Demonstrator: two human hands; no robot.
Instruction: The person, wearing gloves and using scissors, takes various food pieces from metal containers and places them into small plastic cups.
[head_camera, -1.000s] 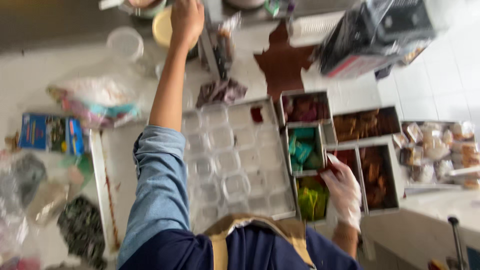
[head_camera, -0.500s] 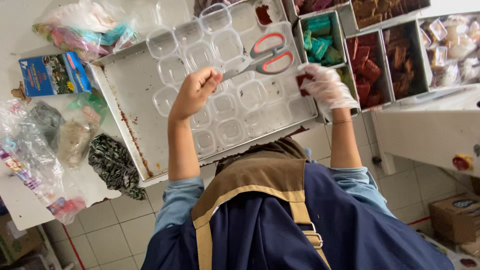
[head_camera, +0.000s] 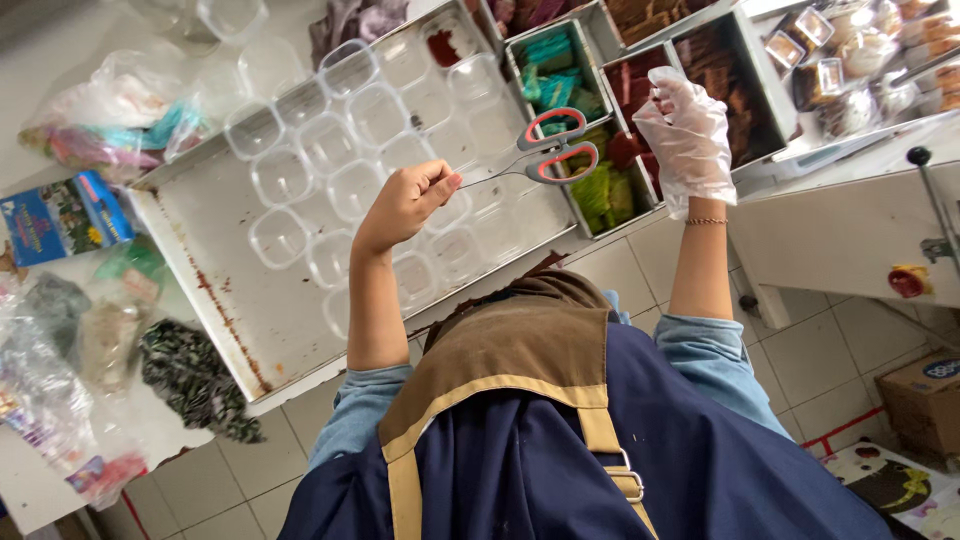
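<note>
You are holding the scissors (head_camera: 545, 160) by their blades in your closed left hand (head_camera: 408, 200), the blade tips hidden inside your fist and the red-and-grey handles pointing toward your gloved right hand (head_camera: 688, 132), which is hanging open and empty just beside them. Below, a metal tray (head_camera: 215, 310) is carrying rows of clear empty cups (head_camera: 330, 145). Steel bins (head_camera: 575, 120) beside it are holding green and brown wrapped pieces, partly cut off at the top edge.
</note>
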